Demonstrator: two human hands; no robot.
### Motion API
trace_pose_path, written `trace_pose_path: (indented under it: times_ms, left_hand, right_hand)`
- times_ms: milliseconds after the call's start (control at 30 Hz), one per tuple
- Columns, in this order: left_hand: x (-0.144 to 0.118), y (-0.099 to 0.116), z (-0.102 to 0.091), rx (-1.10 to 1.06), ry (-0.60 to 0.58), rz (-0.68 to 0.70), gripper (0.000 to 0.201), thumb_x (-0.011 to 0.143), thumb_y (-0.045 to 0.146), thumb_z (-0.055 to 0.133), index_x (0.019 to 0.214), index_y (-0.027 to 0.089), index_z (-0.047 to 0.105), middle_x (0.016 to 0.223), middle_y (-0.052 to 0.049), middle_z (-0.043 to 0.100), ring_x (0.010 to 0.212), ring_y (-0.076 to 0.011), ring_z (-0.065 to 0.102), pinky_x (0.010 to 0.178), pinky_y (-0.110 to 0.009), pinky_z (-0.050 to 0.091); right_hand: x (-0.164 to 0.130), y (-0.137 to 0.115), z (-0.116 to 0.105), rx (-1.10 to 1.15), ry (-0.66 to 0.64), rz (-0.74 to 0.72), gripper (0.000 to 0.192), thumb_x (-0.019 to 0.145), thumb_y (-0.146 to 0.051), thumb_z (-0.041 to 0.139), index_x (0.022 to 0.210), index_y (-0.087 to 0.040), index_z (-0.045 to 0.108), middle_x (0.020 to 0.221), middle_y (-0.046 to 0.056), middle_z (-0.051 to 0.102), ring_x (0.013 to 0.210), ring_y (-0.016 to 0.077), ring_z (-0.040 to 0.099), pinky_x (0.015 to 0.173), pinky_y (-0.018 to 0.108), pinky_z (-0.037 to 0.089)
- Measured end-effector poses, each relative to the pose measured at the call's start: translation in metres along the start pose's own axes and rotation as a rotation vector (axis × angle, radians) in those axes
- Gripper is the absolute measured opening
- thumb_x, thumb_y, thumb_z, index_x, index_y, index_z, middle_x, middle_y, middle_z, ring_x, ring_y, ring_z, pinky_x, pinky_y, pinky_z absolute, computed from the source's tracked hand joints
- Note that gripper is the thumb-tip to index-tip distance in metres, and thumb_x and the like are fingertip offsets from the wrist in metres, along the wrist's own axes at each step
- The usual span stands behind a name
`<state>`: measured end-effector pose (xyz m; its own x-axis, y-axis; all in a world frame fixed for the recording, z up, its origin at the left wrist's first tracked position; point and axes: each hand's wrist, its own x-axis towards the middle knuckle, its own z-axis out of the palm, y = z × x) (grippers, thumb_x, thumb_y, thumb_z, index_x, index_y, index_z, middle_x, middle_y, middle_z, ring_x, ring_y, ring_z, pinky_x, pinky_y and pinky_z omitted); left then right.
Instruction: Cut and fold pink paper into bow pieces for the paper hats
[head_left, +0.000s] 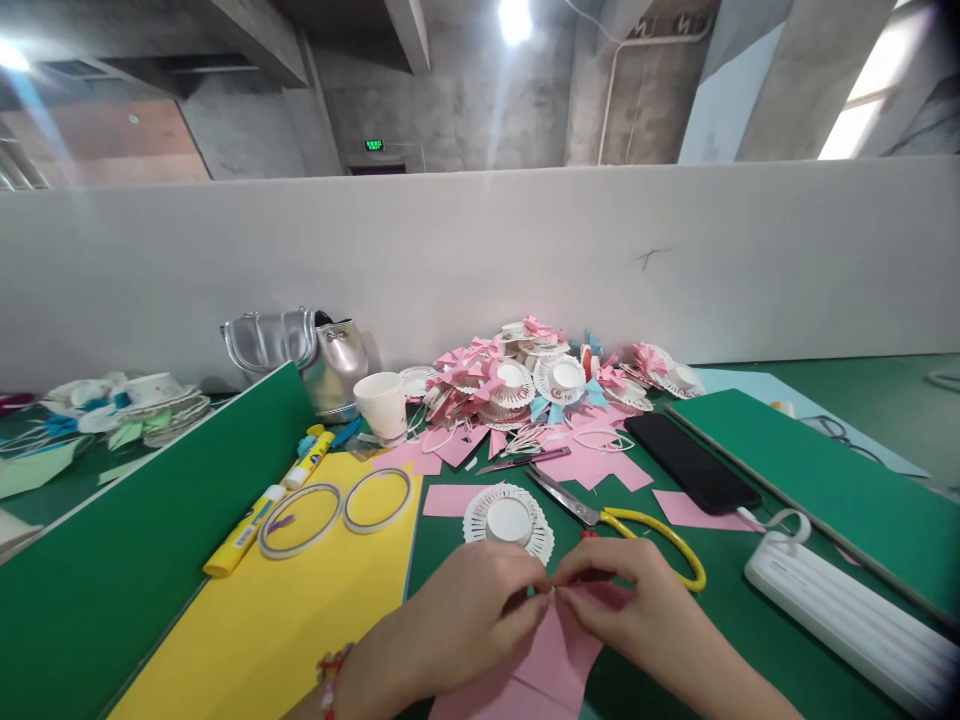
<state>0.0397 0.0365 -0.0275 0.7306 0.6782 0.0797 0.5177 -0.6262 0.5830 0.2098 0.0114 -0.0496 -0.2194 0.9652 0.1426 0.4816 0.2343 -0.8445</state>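
My left hand point(480, 610) and my right hand point(626, 595) meet at the front of the table, each pinching the top edge of a sheet of pink paper point(551, 655). The paper hangs toward me, with a crease or edge line across its lower part. Just beyond my fingers lies a small white paper hat point(508, 520) with a cut, lacy brim. Scissors with yellow handles point(600, 515) rest open-bladed behind my right hand. A red thing by the scissors is partly hidden by that hand.
Pink-bowed paper hats point(517, 375) are heaped against the white partition point(450, 260). Tape rings point(377, 500) and a glue stick point(244, 530) lie left, on and beside yellow paper point(352, 600). A paper cup point(381, 405), a craft knife point(525, 460), a phone point(690, 465) and a white power bank-like device point(840, 610) surround the workspace.
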Motion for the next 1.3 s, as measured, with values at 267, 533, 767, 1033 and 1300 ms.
trace_pose_path:
  times_ms: [267,533,767,1033,1300]
  left_hand:
    - [0.0,0.004,0.007,0.299,-0.042,0.057,0.011,0.074,0.014,0.047,0.07,0.019,0.057,0.07,-0.002,0.061,0.063,-0.0165,0.053,0.06,-0.027,0.034]
    - [-0.007,0.002,-0.019,0.105,0.041,-0.005,0.021,0.061,0.005,0.043,0.047,0.02,0.047,0.047,0.005,0.048,0.052,-0.0129,0.04,0.054,-0.024,0.03]
    - [-0.027,-0.025,-0.028,-0.16,0.145,-0.274,0.019,0.067,0.012,0.043,0.052,0.019,0.053,0.054,0.004,0.049,0.054,-0.0122,0.042,0.051,-0.022,0.032]
    - [-0.026,-0.024,-0.024,-0.497,0.333,-0.392,0.02,0.076,0.029,0.047,0.06,0.017,0.054,0.055,0.005,0.042,0.052,-0.0108,0.036,0.047,-0.021,0.026]
    - [-0.028,-0.031,-0.008,-0.591,0.225,-0.489,0.022,0.076,0.033,0.049,0.068,0.014,0.058,0.052,0.005,0.042,0.047,-0.0086,0.034,0.044,-0.02,0.023]
  right_hand:
    - [-0.003,0.002,0.017,-0.237,0.021,-0.037,0.015,0.059,-0.009,0.045,0.054,-0.018,0.055,0.053,0.0,0.06,0.05,0.0133,0.052,0.046,0.021,0.036]
    - [-0.001,0.006,0.002,-0.163,0.068,-0.07,0.018,0.056,-0.006,0.044,0.056,-0.02,0.054,0.053,-0.003,0.056,0.049,0.0124,0.051,0.046,0.02,0.037]
    - [0.003,0.015,-0.006,-0.222,0.069,0.014,0.014,0.065,-0.01,0.045,0.062,-0.02,0.055,0.059,0.0,0.059,0.053,0.0151,0.054,0.05,0.024,0.041]
    - [0.004,0.013,0.026,-0.257,-0.104,-0.135,0.026,0.071,-0.008,0.047,0.088,-0.021,0.062,0.093,0.006,0.06,0.089,0.021,0.054,0.078,0.031,0.042]
    - [0.015,0.013,0.022,0.071,-0.01,-0.086,0.028,0.086,-0.023,0.036,0.096,-0.018,0.061,0.088,0.007,0.063,0.083,0.0194,0.055,0.076,0.031,0.044]
